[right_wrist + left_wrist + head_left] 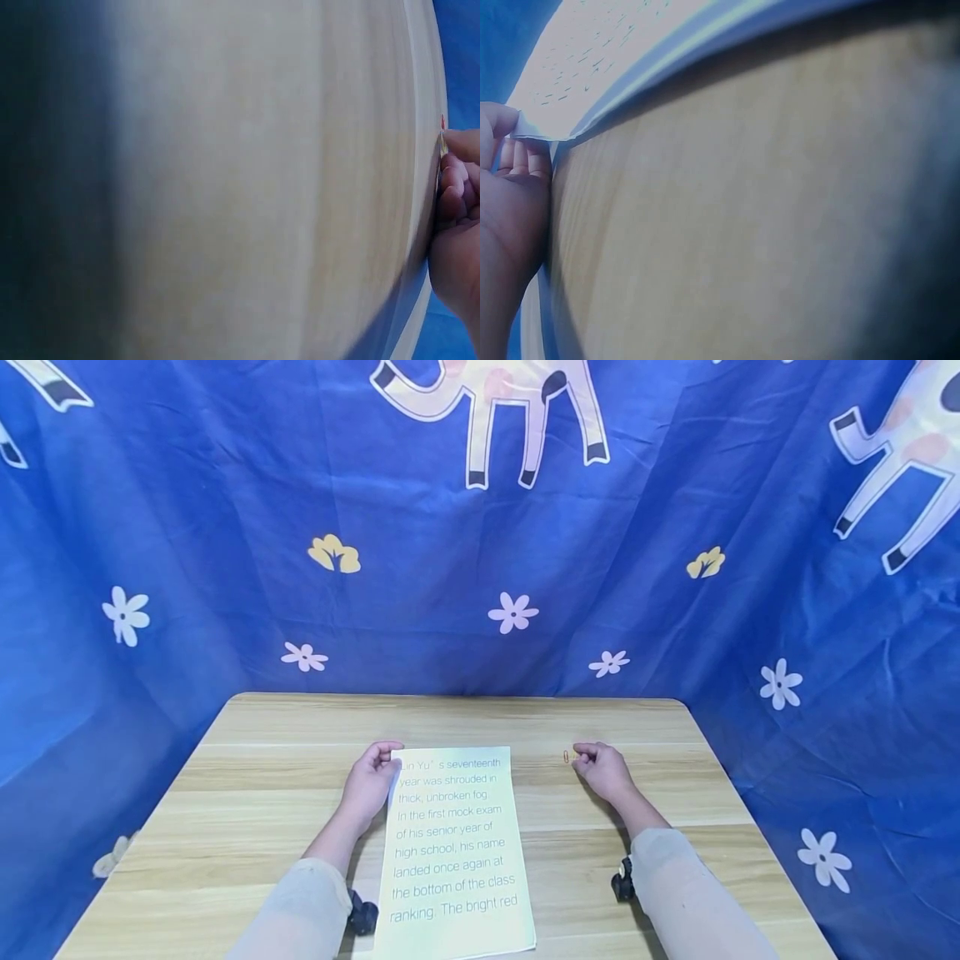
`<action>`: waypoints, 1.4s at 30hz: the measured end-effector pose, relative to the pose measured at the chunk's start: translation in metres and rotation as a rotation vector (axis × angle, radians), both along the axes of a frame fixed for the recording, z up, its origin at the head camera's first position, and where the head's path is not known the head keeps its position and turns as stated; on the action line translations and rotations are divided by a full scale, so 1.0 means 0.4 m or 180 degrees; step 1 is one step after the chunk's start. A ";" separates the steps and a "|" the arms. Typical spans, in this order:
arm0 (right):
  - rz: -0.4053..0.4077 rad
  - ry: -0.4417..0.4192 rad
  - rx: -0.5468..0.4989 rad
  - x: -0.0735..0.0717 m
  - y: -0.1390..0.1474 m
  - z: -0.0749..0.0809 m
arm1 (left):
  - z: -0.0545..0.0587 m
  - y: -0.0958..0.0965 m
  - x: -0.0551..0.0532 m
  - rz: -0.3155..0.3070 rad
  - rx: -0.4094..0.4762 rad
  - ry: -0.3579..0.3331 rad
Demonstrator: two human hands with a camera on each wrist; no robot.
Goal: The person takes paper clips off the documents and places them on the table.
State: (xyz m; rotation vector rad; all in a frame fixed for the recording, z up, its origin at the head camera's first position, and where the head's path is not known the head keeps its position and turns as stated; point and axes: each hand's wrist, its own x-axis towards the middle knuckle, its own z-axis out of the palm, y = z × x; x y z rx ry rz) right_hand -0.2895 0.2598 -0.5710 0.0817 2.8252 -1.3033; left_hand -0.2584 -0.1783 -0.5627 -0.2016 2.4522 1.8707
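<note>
My left hand (367,783) pinches the top left corner of a stack of printed paper sheets (457,843). In the left wrist view, the thumb lies on top of the sheets (592,67), with the fingers under the corner. To the right, my right hand (605,772) is low over the table, with thumb and curled fingers around a small yellow paper clip (575,757). Just left of the fingertips lies a red-orange paper clip (566,757). In the right wrist view, the thumb of the right hand (459,187) partly hides the yellow clip (443,144).
The light wood table (285,727) carries the sheets and clips. A blue curtain (420,635) with animal and flower prints surrounds its back and sides. Each wrist wears a black camera device, such as the left one (363,914).
</note>
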 end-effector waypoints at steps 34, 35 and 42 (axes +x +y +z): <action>-0.0574 0.0229 -0.3129 0.085 -0.094 0.199 | 0.034 0.067 -0.042 -0.0018 -0.0947 0.0245; -0.0562 0.0244 -0.3142 0.089 -0.101 0.201 | 0.033 0.072 -0.045 -0.0022 -0.1042 0.0306; -0.0455 0.0191 -0.3099 0.121 -0.134 0.199 | 0.037 0.084 -0.046 -0.0098 -0.1603 0.0554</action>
